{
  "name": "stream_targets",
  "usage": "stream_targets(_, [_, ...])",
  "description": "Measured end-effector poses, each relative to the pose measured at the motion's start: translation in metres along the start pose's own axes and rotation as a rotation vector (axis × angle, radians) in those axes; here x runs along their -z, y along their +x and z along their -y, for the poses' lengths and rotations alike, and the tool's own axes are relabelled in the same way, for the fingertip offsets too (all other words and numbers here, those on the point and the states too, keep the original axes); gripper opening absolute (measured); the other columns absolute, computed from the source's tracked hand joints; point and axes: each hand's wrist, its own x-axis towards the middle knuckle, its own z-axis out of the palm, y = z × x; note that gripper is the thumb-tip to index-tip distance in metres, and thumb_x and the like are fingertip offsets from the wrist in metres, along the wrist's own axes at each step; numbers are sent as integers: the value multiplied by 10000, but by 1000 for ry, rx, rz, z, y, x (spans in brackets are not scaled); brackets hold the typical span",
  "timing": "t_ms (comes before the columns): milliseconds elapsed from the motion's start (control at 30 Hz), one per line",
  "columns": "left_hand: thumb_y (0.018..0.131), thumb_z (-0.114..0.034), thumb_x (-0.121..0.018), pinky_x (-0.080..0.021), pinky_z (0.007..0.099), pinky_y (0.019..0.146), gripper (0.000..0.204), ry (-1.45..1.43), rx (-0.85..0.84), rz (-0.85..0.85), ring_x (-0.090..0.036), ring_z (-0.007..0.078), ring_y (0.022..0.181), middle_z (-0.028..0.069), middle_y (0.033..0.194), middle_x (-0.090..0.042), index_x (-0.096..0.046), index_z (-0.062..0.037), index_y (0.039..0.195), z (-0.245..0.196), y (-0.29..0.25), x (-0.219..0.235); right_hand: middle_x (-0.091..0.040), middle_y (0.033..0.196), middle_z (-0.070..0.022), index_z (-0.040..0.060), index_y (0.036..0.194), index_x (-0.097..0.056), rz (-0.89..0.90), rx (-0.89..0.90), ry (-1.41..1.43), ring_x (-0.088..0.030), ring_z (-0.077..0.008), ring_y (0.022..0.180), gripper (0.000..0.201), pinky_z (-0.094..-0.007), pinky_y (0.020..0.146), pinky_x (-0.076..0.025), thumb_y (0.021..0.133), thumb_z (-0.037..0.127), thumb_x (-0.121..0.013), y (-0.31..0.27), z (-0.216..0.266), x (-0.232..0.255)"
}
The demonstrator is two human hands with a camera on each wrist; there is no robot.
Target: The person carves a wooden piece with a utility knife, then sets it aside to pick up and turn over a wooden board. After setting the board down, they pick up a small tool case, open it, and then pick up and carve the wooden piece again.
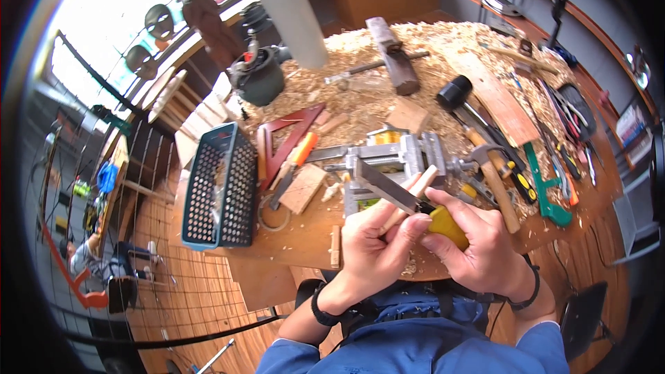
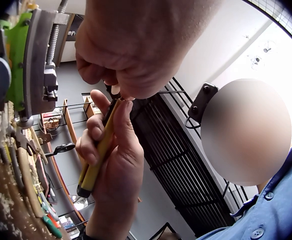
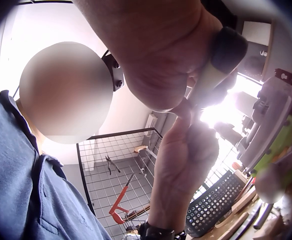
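Observation:
My right hand [image 1: 479, 241] grips the yellow handle [image 1: 447, 227] of a chisel with a wide flat blade [image 1: 386, 189]. The blade points up and left, toward the vise [image 1: 398, 156]. In the left wrist view, the handle [image 2: 97, 162] shows its black butt, with the right fingers [image 2: 88, 150] wrapped around it. My left hand [image 1: 377, 248] holds a pale wooden stick [image 1: 424, 179] that slants behind the blade. The left thumb lies close to the base of the blade. Both hands meet in front of the vise, above the bench's near edge.
A perforated basket [image 1: 220, 190] stands at the left, beside a red triangle [image 1: 294, 128] and an orange-handled tool [image 1: 303, 149]. Wood shavings [image 1: 346, 52] cover the back around a wooden mallet [image 1: 393, 55]. A black-headed mallet [image 1: 455, 91], hammer [image 1: 495, 173] and green-handled saw [image 1: 551, 201] lie right.

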Motion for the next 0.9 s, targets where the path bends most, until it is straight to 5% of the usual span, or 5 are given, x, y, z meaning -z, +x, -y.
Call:
stream_targets(167, [1003, -38, -661, -308, 165, 542, 485, -32, 44, -51, -331, -7, 617, -98, 770, -552, -552, -3, 1474, -6, -7, 6, -720, 950, -274, -80, 1313, -599, 57, 33, 32, -743, -416, 833, 533, -425, 696, -590, 906, 212, -782, 8, 6, -7])
stream_targets(200, [986, -54, -682, -457, 155, 728, 449, -10, 153, -43, -504, -10, 793, 2, 1177, -731, -591, 58, 1411, -13, -10, 13, -720, 959, -279, -86, 1313, -596, 67, 36, 39, -743, -420, 841, 532, -428, 706, -591, 908, 207, -778, 10, 7, -8])
stream_targets(233, [985, -58, -687, -464, 161, 739, 456, -5, 175, -41, -505, -10, 786, 8, 1176, -734, -590, 50, 1417, -13, -12, 15, -719, 967, -284, -92, 1314, -593, 78, 37, 45, -742, -425, 849, 532, -431, 716, -593, 910, 202, -775, 12, 9, -9])
stream_targets(600, [992, -93, -698, -404, 165, 620, 484, -17, 116, -109, -405, -14, 656, -89, 749, -575, -577, 8, 1450, -13, -18, 24, -725, 953, -272, -126, 1298, -585, 135, 102, 79, -754, -400, 834, 510, -409, 728, -589, 904, 148, -758, 21, 11, -19])
stream_targets(900, [1016, -108, -672, -307, 188, 543, 484, -4, 86, -95, -359, -5, 621, -109, 672, -451, -560, -48, 1483, -12, -20, 24, -724, 979, -299, -143, 1270, -600, 180, -39, 129, -757, -404, 892, 500, -415, 783, -586, 912, 169, -755, 20, 19, -16])
